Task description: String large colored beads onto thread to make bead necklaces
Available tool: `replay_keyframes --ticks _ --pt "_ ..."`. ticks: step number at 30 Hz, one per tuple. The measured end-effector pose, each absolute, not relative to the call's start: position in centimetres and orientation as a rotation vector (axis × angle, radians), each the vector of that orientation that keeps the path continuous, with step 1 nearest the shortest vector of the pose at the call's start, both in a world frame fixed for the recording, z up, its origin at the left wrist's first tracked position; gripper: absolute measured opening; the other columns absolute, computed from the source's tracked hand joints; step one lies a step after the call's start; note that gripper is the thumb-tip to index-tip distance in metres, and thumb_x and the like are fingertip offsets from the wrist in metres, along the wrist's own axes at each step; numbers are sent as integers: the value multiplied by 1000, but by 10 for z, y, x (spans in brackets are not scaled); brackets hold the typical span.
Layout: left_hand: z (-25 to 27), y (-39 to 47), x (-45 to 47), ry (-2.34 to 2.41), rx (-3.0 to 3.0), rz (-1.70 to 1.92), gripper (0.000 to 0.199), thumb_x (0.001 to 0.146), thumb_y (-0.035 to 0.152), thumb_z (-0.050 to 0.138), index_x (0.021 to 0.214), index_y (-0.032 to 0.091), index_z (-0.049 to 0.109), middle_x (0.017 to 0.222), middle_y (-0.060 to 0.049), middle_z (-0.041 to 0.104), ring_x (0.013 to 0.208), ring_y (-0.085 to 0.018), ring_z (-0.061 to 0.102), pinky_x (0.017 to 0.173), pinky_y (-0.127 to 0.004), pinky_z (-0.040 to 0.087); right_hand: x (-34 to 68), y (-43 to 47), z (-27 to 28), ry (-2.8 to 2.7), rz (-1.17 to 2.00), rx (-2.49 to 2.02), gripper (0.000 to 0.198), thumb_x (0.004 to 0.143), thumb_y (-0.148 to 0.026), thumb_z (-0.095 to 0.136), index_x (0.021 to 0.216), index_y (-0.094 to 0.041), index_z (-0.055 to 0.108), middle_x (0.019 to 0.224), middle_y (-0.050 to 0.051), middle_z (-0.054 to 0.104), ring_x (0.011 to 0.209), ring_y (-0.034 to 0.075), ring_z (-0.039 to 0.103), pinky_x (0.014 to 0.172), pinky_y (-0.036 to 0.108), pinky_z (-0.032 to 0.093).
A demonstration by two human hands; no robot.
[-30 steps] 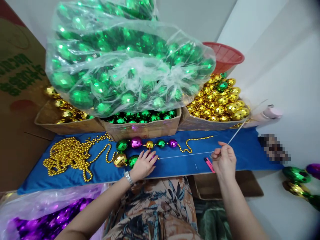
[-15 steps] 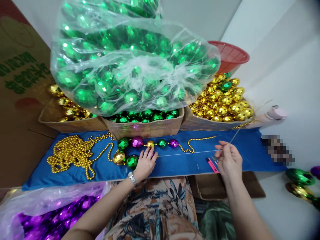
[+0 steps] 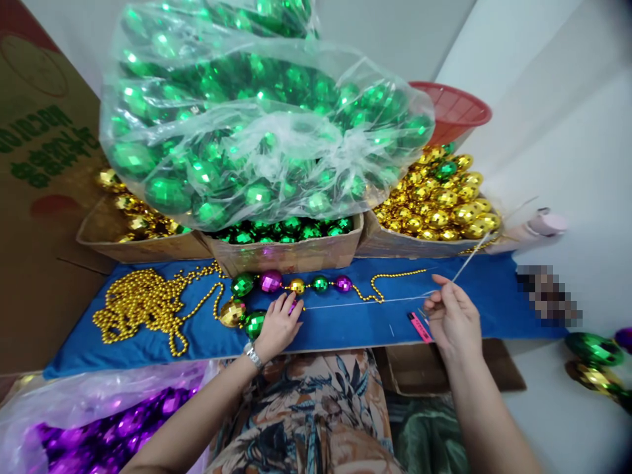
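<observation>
My left hand (image 3: pixel 280 325), a metal watch (image 3: pixel 253 356) on its wrist, curls its fingers over a purple bead (image 3: pixel 293 307) on the blue cloth. Beside it on the same strand are a green bead (image 3: pixel 255 324) and a gold bead (image 3: pixel 232 313). The strand's upper row holds another purple bead (image 3: pixel 271 281), a small gold bead (image 3: pixel 297 286) and a small green bead (image 3: pixel 320 283). A white string (image 3: pixel 355 303) runs taut from the left fingers to my right hand (image 3: pixel 454 316), which pinches it. The string continues up to the right.
Behind stand boxes of gold beads (image 3: pixel 439 204) and green beads (image 3: pixel 291 227), under a big plastic bag (image 3: pixel 266 131) of green beads. A heap of gold bead chain (image 3: pixel 138 306) lies left. Near my right hand is a pink cutter (image 3: pixel 419 327). Purple beads (image 3: pixel 118 421) fill a bag lower left.
My left hand has slid a little to the left, and the lower beads shifted left with it. My right hand has moved slightly, still pinching the string.
</observation>
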State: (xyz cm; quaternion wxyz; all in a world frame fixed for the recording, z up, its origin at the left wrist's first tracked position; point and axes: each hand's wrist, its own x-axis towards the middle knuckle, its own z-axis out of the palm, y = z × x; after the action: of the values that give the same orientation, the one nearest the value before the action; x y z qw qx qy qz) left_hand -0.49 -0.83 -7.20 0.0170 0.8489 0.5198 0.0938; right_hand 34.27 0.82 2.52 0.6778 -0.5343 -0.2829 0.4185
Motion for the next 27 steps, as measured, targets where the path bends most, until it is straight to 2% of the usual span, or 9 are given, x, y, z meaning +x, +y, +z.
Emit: replay_keyframes --ticks 5,9,16,23,27 --pt "-74 -7 -17 1651 2625 330 45 87 30 55 131 17 53 137 -17 51 126 -36 44 97 -49 42 334 8 27 -646 966 -1180 39 72 -46 78 98 -18 67 59 -6 50 52 5 48 48 15 43" --pt "-78 -3 -22 1650 2595 352 51 87 34 55 134 12 49 135 -19 52 124 -35 45 98 -48 43 330 11 27 -696 965 -1170 38 75 -46 75 99 -18 67 58 -6 47 52 6 46 47 15 40" --pt "-76 2 -21 1598 2534 369 50 85 33 58 129 10 54 132 -18 55 122 -33 47 100 -45 43 342 17 18 -665 890 -1168 36 74 -46 75 95 -18 67 56 -7 44 50 5 42 47 16 37" --pt "-72 -4 -22 1516 2583 220 50 77 17 55 127 15 56 134 -13 55 124 -33 45 97 -45 43 349 24 6 -651 740 -1193 42 73 -51 73 95 -17 64 55 -8 46 48 6 44 49 18 37" --pt "-77 -5 -28 1390 2683 206 49 76 15 52 125 15 58 134 -12 56 124 -33 46 98 -45 43 350 30 -2 -619 681 -1210 43 75 -55 69 94 -17 61 54 -9 46 47 6 44 48 19 36"
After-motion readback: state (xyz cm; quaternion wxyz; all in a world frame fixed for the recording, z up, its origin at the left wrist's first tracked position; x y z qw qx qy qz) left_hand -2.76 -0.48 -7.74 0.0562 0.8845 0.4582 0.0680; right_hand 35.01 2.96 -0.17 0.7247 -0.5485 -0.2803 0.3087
